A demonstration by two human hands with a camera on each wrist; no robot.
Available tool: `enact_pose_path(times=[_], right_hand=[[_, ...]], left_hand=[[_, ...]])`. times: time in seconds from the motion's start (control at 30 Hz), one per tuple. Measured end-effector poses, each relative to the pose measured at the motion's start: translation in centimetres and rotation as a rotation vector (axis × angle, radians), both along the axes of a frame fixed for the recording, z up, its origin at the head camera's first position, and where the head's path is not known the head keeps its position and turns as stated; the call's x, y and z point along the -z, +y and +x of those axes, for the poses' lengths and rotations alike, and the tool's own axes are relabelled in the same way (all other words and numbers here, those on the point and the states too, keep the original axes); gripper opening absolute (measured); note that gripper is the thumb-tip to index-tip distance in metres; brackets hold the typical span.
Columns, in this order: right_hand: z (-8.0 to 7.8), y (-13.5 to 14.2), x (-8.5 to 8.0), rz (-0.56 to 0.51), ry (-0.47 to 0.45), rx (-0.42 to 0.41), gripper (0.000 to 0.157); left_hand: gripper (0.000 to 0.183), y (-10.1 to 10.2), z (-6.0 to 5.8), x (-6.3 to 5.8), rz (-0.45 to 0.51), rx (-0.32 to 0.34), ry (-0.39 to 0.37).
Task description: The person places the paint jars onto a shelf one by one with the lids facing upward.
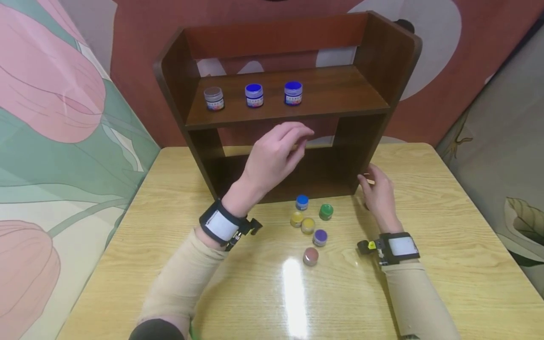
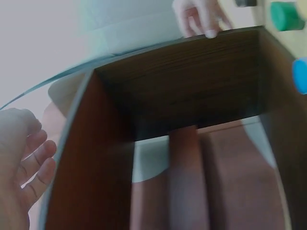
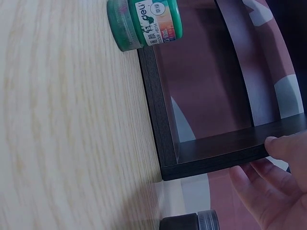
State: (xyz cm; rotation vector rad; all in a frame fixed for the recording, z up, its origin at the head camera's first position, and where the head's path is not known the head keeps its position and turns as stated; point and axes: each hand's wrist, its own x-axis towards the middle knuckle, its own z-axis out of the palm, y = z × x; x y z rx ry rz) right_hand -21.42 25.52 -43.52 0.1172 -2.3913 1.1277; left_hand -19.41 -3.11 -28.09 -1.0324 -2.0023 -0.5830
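A dark brown wooden shelf (image 1: 238, 120) stands on the table. My left hand (image 1: 276, 153) hovers in front of its upper board, fingers loosely bent, with nothing in them. In the left wrist view those fingers (image 2: 41, 167) are beside the board's edge. My right hand (image 1: 380, 193) is at the shelf's right side panel; in the right wrist view its thumb (image 3: 283, 146) lies on the panel's edge and the other fingers are on the outer side. On the upper board stand a brown paint jar (image 1: 214, 99), a blue paint jar (image 1: 254, 96) and another blue jar (image 1: 293, 93).
Before the shelf, small paint jars sit on the table: blue (image 1: 302, 202), green (image 1: 326, 211), two yellow (image 1: 308, 225), purple (image 1: 320, 237) and pinkish brown (image 1: 311, 256). A dark jar (image 3: 180, 223) is near the right panel. Patterned cloth (image 1: 480, 85) hangs behind.
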Motion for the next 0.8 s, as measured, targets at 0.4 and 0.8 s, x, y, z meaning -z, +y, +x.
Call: enact_pose_path(times=[0.4, 0.8], right_hand=[[0.0, 0.0, 0.0, 0.013, 0.008, 0.006, 0.029], [-0.1, -0.1, 0.0, -0.007, -0.006, 0.009, 0.029]], left_hand=[[0.022, 0.1, -0.6, 5.8, -0.180, -0.111, -0.262], [0.033, 1.1, -0.3, 11.1, -0.350, -0.319, -0.530]])
